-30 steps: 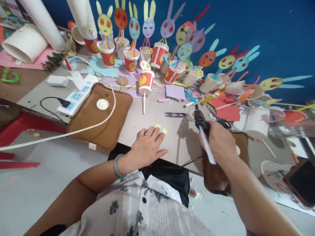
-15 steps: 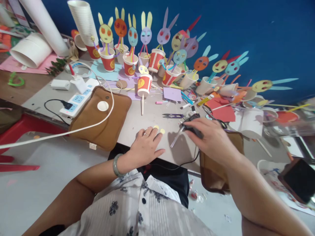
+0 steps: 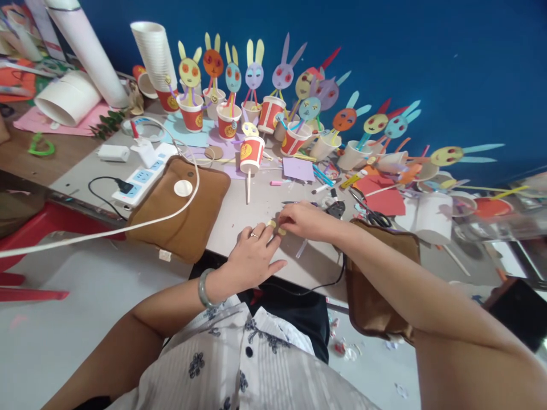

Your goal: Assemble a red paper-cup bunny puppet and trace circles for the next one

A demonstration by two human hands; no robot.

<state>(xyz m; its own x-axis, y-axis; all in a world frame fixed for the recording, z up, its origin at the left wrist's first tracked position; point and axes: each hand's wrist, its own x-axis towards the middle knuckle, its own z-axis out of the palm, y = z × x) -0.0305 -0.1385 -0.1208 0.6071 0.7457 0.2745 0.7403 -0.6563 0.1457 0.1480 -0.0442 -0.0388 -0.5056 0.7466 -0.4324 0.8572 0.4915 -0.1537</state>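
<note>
My left hand (image 3: pixel 255 254) lies flat on the table, fingers stretched out and thumb apart, its fingertips beside a small yellow paper circle (image 3: pixel 271 224). Opposite it, my right hand (image 3: pixel 305 220) reaches in with its fingers drawn together over a second yellow paper circle (image 3: pixel 282 232). Whatever its fingertips may be pinching is hidden. Behind that hand lies a black glue gun (image 3: pixel 336 209), and a clear glue stick (image 3: pixel 301 249) shows below the wrist. Small snips (image 3: pixel 288 203) are partly covered by the right hand.
Paper rabbit figures in cups line the blue wall, and one red cup on a stick (image 3: pixel 251 155) lies nearer. A brown pouch (image 3: pixel 183 210) and power strip (image 3: pixel 145 173) sit left, with a white cable (image 3: pixel 128 228) crossing. Scissors (image 3: pixel 378 217) and red paper (image 3: pixel 380 193) are right.
My right hand has let go of the glue gun, leaving it on the table, and moved left to the yellow circles. My left hand has stayed almost still.
</note>
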